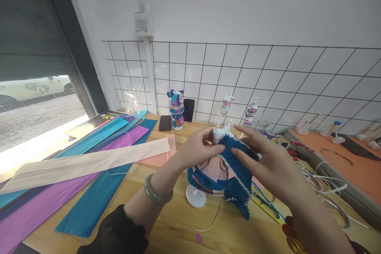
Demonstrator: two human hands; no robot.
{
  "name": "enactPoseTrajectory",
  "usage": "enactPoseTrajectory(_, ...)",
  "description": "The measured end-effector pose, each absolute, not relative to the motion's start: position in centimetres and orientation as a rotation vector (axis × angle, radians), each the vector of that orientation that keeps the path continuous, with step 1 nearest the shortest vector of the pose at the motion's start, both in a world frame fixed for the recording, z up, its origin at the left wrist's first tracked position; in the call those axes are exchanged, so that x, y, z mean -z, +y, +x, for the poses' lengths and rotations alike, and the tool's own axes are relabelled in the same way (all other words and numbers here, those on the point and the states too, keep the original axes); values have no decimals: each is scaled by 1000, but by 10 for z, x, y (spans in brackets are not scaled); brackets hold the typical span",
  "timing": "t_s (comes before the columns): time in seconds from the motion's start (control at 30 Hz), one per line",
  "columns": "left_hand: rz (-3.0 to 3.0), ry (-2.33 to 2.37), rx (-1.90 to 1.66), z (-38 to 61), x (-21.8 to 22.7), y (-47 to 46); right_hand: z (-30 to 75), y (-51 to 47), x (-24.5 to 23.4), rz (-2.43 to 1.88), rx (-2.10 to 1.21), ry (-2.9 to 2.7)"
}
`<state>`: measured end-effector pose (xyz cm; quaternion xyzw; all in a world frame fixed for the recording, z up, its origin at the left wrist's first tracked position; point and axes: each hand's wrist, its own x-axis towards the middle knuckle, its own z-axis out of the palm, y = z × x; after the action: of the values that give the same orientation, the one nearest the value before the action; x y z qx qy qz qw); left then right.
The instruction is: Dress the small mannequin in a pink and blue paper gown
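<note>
Holding the blue cloth (pixel 245 172) against the front of the small mannequin (pixel 218 135), you work with both hands on it. Your left hand (pixel 198 149) has its thumb pressed on the cloth's edge and its forefinger curled at the white shoulder, a grip that seems meant to steady the form and pin the fabric together. Your right hand (pixel 264 158) grasps the cloth's upper part with the thumb, its forefinger extended beside the mannequin's neck, apparently to control how the fabric lies; its hidden fingertips cannot be judged.

The cloth looks thin and matt, with a pale, toothed border, and hangs in a pointed tail below the mannequin's waist. Under it, a puffed pink skirt (pixel 210 168) carries blue bands. The mannequin's white base (pixel 195 199) is a flat disc, probably broad for stability.

To the left of the mannequin you have long, smooth strips fanned across the table: a cream strip (pixel 89 162) uppermost, over a purple strip (pixel 56 210) and a dark teal strip (pixel 89 206). The overlap presumably leaves each colour within reach. Behind the mannequin, a dressed figure (pixel 177 111) stands upright, its layers ruffled, beside a leaning phone (pixel 188 110).
</note>
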<state>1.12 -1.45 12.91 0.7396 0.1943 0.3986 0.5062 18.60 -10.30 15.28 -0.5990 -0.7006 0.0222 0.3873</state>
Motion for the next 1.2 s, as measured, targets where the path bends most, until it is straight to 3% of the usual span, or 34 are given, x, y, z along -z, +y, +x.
enactPoseTrajectory(0.53, 1825, 505, -988, 12, -134, -19, 180, -101, -153, -1485, -419, -1626)
enactPoseTrajectory(0.97, 1848, 485, -996, 11, -133, -18, 174, -102, -157, -1560, -303, -1555)
enactPoseTrajectory(1.2, 1843, 481, -998, 11, -133, -18, 175, -101, -156, -1498, -426, -1521)
